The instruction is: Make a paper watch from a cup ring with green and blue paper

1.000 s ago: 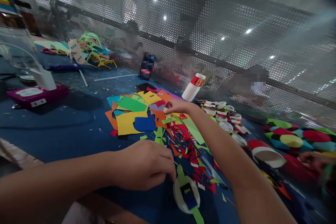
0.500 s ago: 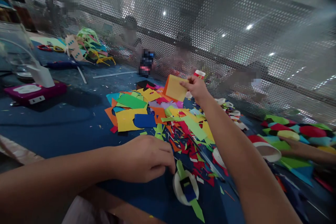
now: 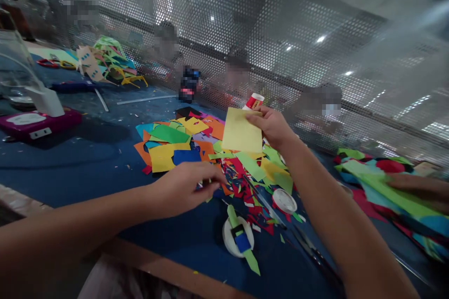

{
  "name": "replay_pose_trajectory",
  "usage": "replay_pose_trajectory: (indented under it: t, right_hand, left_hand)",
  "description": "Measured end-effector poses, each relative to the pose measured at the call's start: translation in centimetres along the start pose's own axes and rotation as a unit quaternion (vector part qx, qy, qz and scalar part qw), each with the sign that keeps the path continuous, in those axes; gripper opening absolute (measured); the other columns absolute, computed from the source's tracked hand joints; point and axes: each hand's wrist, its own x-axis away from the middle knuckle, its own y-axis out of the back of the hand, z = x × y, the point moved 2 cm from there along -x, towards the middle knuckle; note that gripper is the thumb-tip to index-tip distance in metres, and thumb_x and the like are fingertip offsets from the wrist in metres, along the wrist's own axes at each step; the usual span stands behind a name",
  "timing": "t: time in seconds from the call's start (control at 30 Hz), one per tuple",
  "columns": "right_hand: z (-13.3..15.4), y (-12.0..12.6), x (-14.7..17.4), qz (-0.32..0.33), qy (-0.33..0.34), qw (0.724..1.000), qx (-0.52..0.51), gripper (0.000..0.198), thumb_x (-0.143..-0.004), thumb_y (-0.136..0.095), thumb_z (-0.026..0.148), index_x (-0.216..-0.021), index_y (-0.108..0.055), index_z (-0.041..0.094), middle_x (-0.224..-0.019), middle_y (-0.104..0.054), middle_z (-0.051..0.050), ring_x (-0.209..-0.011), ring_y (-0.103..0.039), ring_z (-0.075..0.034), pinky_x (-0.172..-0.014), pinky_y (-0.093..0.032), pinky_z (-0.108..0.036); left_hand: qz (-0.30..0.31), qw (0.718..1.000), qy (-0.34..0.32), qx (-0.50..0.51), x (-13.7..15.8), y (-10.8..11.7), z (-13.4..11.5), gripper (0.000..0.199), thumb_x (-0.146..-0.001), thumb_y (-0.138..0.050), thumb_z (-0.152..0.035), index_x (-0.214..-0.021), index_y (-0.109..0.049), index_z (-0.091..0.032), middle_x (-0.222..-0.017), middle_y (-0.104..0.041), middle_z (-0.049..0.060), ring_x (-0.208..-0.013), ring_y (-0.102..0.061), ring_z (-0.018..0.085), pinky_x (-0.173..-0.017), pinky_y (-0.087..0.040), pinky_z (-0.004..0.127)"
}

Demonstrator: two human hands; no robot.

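Observation:
My right hand [image 3: 271, 125] pinches a pale yellow sheet of paper [image 3: 242, 131] at its upper right edge, holding it up over a heap of coloured paper scraps. My left hand [image 3: 191, 186] hovers at the near side of the heap, its fingers curved with a gap to the thumb and nothing visible between them. Just beneath it on the table sits a white round piece [image 3: 229, 244] with a green paper strip [image 3: 252, 263] across it, bearing black and blue squares. A blue paper piece [image 3: 189, 157] lies beyond my left hand, among yellow and green ones.
A red paper cup [image 3: 254, 101] stands behind the heap. Scissors [image 3: 310, 247] lie beside my right forearm. At right, another person's hand [image 3: 417, 184] holds green paper. A purple box [image 3: 42, 124] sits at left, a perforated metal screen [image 3: 217, 23] behind.
My right hand has brought the yellow sheet nearer and turned it flatter towards me, away from an orange piece. My left hand has lifted slightly away from the white round piece.

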Motion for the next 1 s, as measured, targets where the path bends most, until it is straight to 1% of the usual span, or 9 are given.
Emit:
replay_pose_trajectory:
  t: [0.03,0.1,0.2,0.3,0.4,0.5,0.67,0.77,1.0]
  right_hand:
    - [0.7,-0.6,1.3,0.002,0.008,1.000,-0.010,0.038,-0.083,-0.089,0.047,-0.090,-0.063,0.021,-0.073,-0.067,0.003,-0.055,-0.058,-0.013,-0.047,-0.045,-0.025]
    - [2.3,-2.2,4.5,0.001,0.032,0.999,-0.034,0.052,-0.068,-0.092,0.061,-0.084,-0.059,0.024,-0.067,-0.064,0.005,-0.052,-0.055,-0.013,-0.043,-0.042,-0.025]
    - [4.0,-4.9,9.6,-0.011,0.050,0.997,-0.054,0.048,-0.073,-0.082,0.066,-0.083,-0.058,0.026,-0.071,-0.064,0.004,-0.058,-0.059,-0.014,-0.051,-0.051,-0.027]
    - [4.4,-6.5,14.0,-0.040,0.034,0.998,-0.042,0.037,-0.081,-0.072,0.060,-0.085,-0.059,0.026,-0.077,-0.065,0.003,-0.066,-0.063,-0.015,-0.061,-0.055,-0.029]
    - [4.0,-7.0,17.7,-0.070,0.009,0.997,0.011,0.024,-0.083,-0.067,0.047,-0.081,-0.061,0.024,-0.072,-0.063,0.002,-0.067,-0.060,-0.016,-0.061,-0.050,-0.028]
    - [3.5,-7.5,21.3,-0.085,0.000,0.993,0.076,0.019,-0.083,-0.063,0.035,-0.071,-0.062,0.021,-0.063,-0.058,0.002,-0.058,-0.050,-0.013,-0.053,-0.037,-0.026]
    - [2.2,-8.4,25.7,-0.156,0.016,0.982,0.108,0.032,-0.091,-0.057,0.035,-0.062,-0.051,0.022,-0.057,-0.048,0.004,-0.054,-0.043,-0.011,-0.051,-0.031,-0.024]
    - [0.9,-7.5,26.6,-0.225,0.017,0.969,0.097,0.035,-0.095,-0.058,0.039,-0.065,-0.052,0.023,-0.056,-0.043,0.007,-0.052,-0.038,-0.011,-0.048,-0.029,-0.024]
    - [0.0,-4.5,26.3,-0.354,0.042,0.930,0.083,0.037,-0.097,-0.066,0.041,-0.066,-0.055,0.023,-0.057,-0.040,0.007,-0.053,-0.036,-0.011,-0.050,-0.030,-0.025]
  left_hand:
    - [-0.036,0.999,0.030,0.014,-0.2,0.3,0.1,0.020,-0.099,-0.060,-0.029,-0.113,-0.072,-0.021,-0.100,-0.078,0.005,-0.084,-0.072,0.018,-0.072,-0.054,0.026]
    - [-0.100,0.991,0.081,0.047,-0.7,0.7,0.2,0.044,-0.094,-0.071,-0.047,-0.128,-0.064,-0.020,-0.115,-0.075,0.010,-0.091,-0.072,0.022,-0.070,-0.056,0.029]
    - [-0.157,0.973,0.128,0.111,-1.2,1.0,-0.3,0.074,-0.082,-0.080,-0.056,-0.141,-0.052,-0.021,-0.126,-0.071,0.014,-0.099,-0.074,0.027,-0.072,-0.061,0.034]
    - [-0.173,0.959,0.156,0.163,-1.2,1.2,-1.1,0.070,-0.082,-0.077,-0.053,-0.139,-0.049,-0.022,-0.109,-0.072,0.007,-0.084,-0.074,0.023,-0.066,-0.060,0.031]
    - [-0.159,0.955,0.170,0.186,-1.2,1.4,-1.3,0.067,-0.079,-0.079,-0.051,-0.133,-0.052,-0.023,-0.090,-0.070,0.000,-0.072,-0.071,0.020,-0.058,-0.055,0.028]
    - [-0.121,0.958,0.177,0.191,-1.2,1.3,-0.9,0.065,-0.073,-0.083,-0.051,-0.126,-0.055,-0.023,-0.082,-0.071,-0.002,-0.071,-0.071,0.021,-0.058,-0.053,0.027]
    - [-0.022,0.969,0.183,0.165,-1.4,0.4,-1.1,0.036,-0.071,-0.079,-0.054,-0.077,-0.064,-0.022,-0.069,-0.065,-0.002,-0.064,-0.062,0.016,-0.055,-0.048,0.024]
    - [0.009,0.970,0.189,0.151,-1.9,0.1,-2.1,0.033,-0.071,-0.076,-0.052,-0.075,-0.068,-0.021,-0.068,-0.065,-0.001,-0.062,-0.061,0.016,-0.055,-0.050,0.025]
    - [0.005,0.976,0.179,0.124,-4.9,-0.4,-4.9,0.026,-0.074,-0.071,-0.047,-0.081,-0.064,-0.022,-0.072,-0.064,-0.002,-0.063,-0.059,0.014,-0.058,-0.051,0.024]
